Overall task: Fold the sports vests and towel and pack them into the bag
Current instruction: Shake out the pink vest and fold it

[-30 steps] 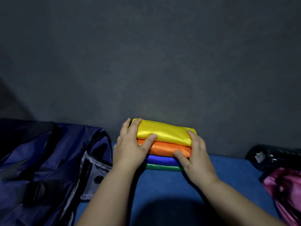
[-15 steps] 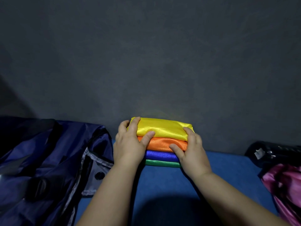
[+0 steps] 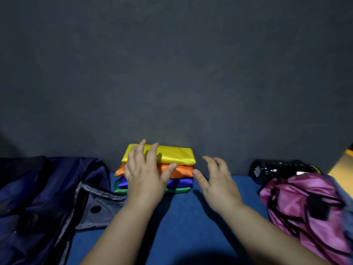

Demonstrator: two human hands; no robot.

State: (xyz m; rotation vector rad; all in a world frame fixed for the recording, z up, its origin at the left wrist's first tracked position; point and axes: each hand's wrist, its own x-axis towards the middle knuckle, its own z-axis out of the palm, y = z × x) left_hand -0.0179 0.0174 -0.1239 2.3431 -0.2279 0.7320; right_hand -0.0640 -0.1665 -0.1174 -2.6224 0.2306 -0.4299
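Stack of folded vests (image 3: 177, 156) is seen just right of the bag (image 3: 47, 197). Left hand (image 3: 145, 176) is laid flat on it, fingers straight; right hand (image 3: 217, 184) is held open farther right, apparently not touching. Glossy layers could be slid apart if lifted from one side only.

Folded vests (image 3: 176, 157) stacked beside the navy bag (image 3: 40, 190).

Right hand (image 3: 217, 184) off the pile
It has let go of the stack of folded shiny vests (image 3: 172, 159) and now hovers spread just beside it; the left hand (image 3: 145, 175) now lies flatter on top.
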